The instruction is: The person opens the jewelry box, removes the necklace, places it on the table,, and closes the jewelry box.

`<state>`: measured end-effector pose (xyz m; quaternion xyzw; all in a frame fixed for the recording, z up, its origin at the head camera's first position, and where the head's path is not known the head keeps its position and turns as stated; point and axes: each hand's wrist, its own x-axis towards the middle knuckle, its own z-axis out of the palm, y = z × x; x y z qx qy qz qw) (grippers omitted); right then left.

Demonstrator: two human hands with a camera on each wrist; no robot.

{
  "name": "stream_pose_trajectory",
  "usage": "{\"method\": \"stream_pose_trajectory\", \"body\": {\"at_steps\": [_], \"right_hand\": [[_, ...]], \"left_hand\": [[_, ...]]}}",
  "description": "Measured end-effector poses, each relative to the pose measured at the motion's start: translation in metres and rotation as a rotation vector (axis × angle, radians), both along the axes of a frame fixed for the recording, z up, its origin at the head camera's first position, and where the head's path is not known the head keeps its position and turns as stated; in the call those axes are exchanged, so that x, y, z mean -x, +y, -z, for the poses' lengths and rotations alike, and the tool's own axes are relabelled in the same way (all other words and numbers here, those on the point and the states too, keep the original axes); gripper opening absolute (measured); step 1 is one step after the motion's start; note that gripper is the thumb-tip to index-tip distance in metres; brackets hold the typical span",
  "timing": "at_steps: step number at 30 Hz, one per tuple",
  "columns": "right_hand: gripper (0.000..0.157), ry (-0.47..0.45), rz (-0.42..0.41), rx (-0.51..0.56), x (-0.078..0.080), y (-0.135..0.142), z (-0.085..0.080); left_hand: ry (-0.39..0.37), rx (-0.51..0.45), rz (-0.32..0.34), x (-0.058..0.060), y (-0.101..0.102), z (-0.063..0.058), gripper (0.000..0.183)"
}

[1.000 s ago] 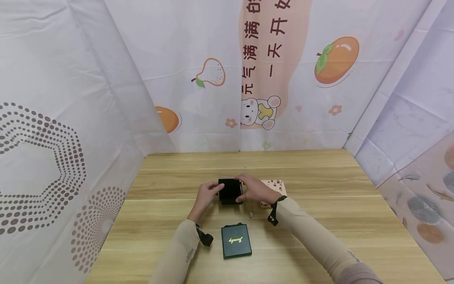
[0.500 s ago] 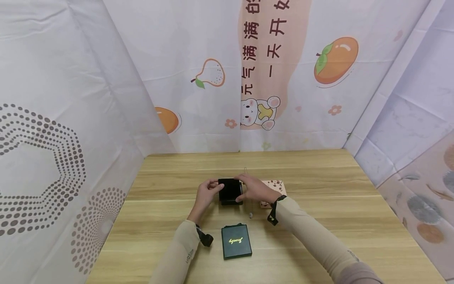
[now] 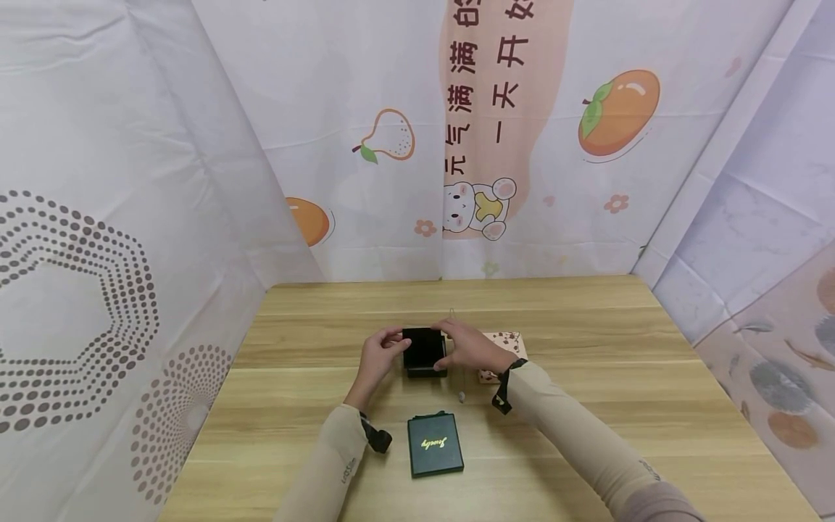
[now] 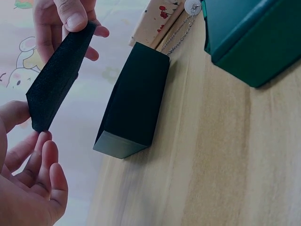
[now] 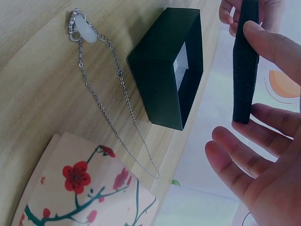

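Note:
A thin black foam insert [image 3: 422,348] is held between both hands, raised over an open dark green box base [image 5: 157,89]. My left hand [image 3: 380,362] pinches its left edge between thumb and fingers. On the opposite edge, my right hand [image 3: 475,349] grips it, thumb on one face and fingertips at the other end. Through the box's open top, part of a pale inner surface shows in the right wrist view. Beside the box lies a silver chain necklace [image 5: 101,106] with a white pendant [image 5: 85,29].
A dark green lid [image 3: 435,444] lettered "Jewelry" in gold lies nearer the person, a ribbon at its far edge. Right of the necklace is a cream box with red blossoms [image 5: 89,181], partly behind the right hand. Printed curtains [image 3: 365,239] hang behind the wooden table [image 3: 587,319].

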<state>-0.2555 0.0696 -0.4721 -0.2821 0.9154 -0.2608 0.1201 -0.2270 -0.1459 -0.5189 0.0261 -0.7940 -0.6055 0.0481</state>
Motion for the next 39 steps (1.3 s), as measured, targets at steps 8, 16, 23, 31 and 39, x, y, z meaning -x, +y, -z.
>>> {"method": "stream_pose_trajectory", "body": {"at_steps": [8,16,23,31,39], "right_hand": [[0.08,-0.009,0.008,-0.008,0.001,0.001,0.002],[0.077,-0.019,0.016,-0.009,0.003,0.0,0.002],[0.075,-0.03,0.02,-0.011,0.005,0.001,0.005],[0.074,-0.049,0.027,-0.011,0.01,0.001,0.011],[0.074,-0.054,0.028,-0.008,0.013,0.002,0.021]], "left_hand": [[0.006,-0.008,-0.002,0.0,0.0,-0.001,0.032],[0.004,0.01,0.016,0.001,-0.001,-0.001,0.033],[0.004,0.022,0.046,0.002,-0.001,0.002,0.032],[0.006,0.044,0.074,0.004,-0.002,0.006,0.029],[-0.014,0.071,0.095,0.004,0.0,0.011,0.028]]}}
